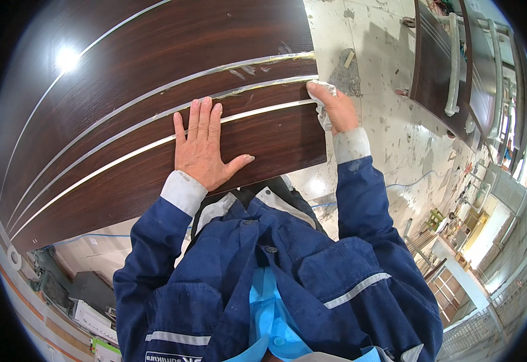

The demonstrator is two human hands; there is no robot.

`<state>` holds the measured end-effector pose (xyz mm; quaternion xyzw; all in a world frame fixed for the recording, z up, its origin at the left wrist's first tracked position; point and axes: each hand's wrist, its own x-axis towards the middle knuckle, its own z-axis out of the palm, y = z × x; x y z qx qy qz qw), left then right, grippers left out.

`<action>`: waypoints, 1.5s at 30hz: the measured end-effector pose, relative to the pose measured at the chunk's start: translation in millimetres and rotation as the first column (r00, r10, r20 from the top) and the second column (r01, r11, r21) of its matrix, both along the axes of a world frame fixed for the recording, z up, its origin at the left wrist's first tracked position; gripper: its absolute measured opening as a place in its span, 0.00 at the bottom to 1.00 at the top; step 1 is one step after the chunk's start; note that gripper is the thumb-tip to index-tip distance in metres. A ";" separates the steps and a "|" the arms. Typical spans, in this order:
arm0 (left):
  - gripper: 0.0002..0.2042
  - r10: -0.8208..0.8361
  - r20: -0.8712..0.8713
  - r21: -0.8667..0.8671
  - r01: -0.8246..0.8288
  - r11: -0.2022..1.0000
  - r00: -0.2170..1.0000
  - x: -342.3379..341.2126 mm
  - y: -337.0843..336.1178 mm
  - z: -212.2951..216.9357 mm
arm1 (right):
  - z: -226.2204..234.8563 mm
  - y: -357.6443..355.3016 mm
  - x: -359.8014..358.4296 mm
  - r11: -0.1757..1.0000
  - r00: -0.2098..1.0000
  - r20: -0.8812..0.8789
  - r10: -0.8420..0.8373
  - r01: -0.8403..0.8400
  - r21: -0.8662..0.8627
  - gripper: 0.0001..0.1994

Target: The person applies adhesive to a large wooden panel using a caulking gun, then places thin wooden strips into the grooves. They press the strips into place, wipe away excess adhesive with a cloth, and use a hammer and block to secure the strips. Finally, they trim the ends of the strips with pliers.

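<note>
A long dark brown wood-grain panel [263,140] lies flat in front of me, crossed lengthwise by several pale inlaid strips. Yellowish residue and whitish smears show along two of these strips near the right end. My left hand [201,145] rests palm down on the panel near its front edge, fingers stretched out and thumb spread. At the panel's right end, my right hand [337,108] grips a crumpled white cloth [324,117], pressed against the edge where the strips end. Part of the cloth is hidden behind the fingers.
More dark panels [438,75] stand at the far right beside padded rails [453,66]. A blue hose [411,183] runs across the stained pale floor [369,54]. Cluttered shelving and a white-topped bench [462,271] are at the lower right; dark boxes [91,289] sit lower left.
</note>
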<state>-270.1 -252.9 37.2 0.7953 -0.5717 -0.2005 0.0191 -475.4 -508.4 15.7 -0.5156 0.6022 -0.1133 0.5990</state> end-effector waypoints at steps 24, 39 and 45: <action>0.63 -0.013 0.017 -0.132 0.015 0.991 1.000 -0.4 10.0 -30.1 | -20.0 -11.2 8.3 0.969 0.987 0.146 -0.073 0.035 0.246 0.24; 0.63 -0.008 0.013 -0.088 0.009 0.996 1.000 0.9 7.0 -27.1 | -13.6 -10.2 11.0 0.978 0.995 0.092 -0.036 0.016 0.207 0.21; 0.63 -0.009 0.022 -0.090 0.011 0.996 1.000 0.6 7.6 -29.3 | -9.8 -4.5 15.0 0.973 0.985 0.139 -0.098 0.066 0.221 0.21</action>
